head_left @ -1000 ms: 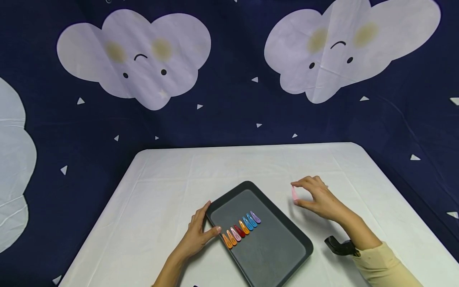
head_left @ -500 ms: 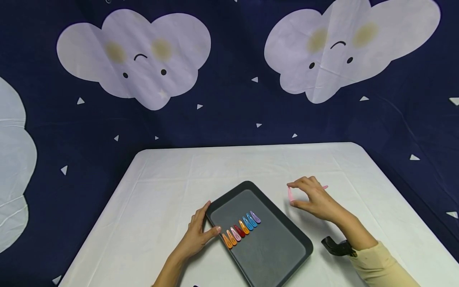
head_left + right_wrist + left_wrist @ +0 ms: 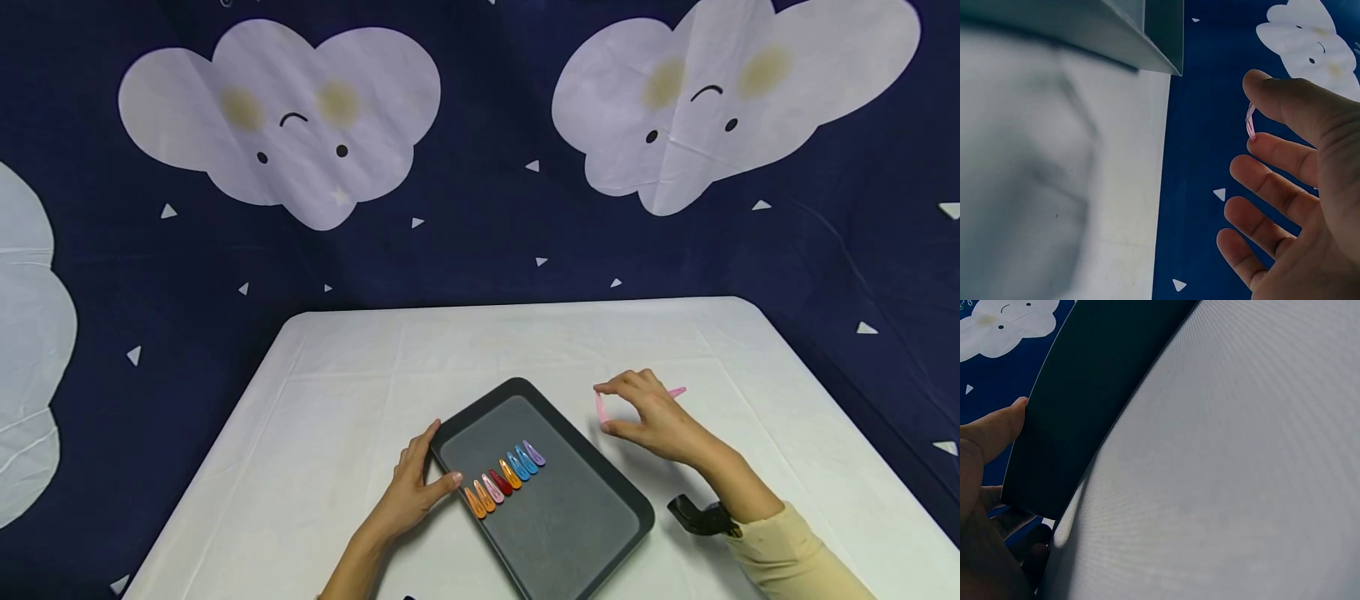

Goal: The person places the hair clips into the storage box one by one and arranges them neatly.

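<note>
A dark grey tray point(image 3: 570, 517) lies slanted on the white table. Across it runs a slanting row of snap hair clips, among them a red clip point(image 3: 500, 483) and a purple clip point(image 3: 534, 453). My left hand point(image 3: 408, 492) holds the tray's left corner, its thumb on the rim; in the left wrist view the thumb point(image 3: 1007, 425) touches the tray's dark side wall point(image 3: 1079, 406). Right of the tray, above the table, my right hand point(image 3: 656, 421) pinches a pink hair clip point(image 3: 601, 408) between thumb and index finger. The right wrist view shows this clip point(image 3: 1250, 122) by its ends.
Another pink hair clip point(image 3: 677, 392) lies on the table behind my right hand, partly hidden by it. A black device point(image 3: 701, 515) is strapped to my right wrist. Behind the white table point(image 3: 360, 375) hangs a dark blue cloth with clouds.
My right hand has drifted left toward the tray with the pink hair clip. The other pink clip behind it has come into view. Left hand and tray have stayed in place.
</note>
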The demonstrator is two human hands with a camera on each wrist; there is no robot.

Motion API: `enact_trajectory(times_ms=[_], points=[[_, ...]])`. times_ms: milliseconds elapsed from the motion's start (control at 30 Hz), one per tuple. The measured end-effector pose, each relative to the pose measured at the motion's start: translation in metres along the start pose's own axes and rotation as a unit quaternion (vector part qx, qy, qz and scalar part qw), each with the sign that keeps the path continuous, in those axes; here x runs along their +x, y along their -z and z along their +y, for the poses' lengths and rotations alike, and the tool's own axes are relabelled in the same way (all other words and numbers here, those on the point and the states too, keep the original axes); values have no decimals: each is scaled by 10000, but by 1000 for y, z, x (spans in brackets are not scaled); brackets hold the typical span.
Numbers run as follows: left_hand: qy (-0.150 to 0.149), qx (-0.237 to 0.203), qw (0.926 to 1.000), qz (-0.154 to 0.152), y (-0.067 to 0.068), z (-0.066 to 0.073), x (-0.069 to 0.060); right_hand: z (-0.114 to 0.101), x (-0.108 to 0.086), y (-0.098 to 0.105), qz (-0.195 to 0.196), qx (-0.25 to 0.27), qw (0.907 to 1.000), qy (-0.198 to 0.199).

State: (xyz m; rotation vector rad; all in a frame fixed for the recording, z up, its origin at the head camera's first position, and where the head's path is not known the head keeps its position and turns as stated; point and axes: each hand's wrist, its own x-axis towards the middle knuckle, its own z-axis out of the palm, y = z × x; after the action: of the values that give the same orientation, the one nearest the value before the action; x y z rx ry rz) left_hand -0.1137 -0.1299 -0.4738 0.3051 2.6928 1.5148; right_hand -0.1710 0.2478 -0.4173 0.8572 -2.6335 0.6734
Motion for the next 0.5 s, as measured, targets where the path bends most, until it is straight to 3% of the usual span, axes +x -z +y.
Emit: enact_trajectory(times_ms=[267, 500], points=[[111, -31, 9999, -21, 0, 1, 1, -3, 1, 0, -67, 11, 10000, -29], [24, 88, 9999, -66, 1, -1, 1, -4, 2, 0, -89, 45, 9999, 33]])
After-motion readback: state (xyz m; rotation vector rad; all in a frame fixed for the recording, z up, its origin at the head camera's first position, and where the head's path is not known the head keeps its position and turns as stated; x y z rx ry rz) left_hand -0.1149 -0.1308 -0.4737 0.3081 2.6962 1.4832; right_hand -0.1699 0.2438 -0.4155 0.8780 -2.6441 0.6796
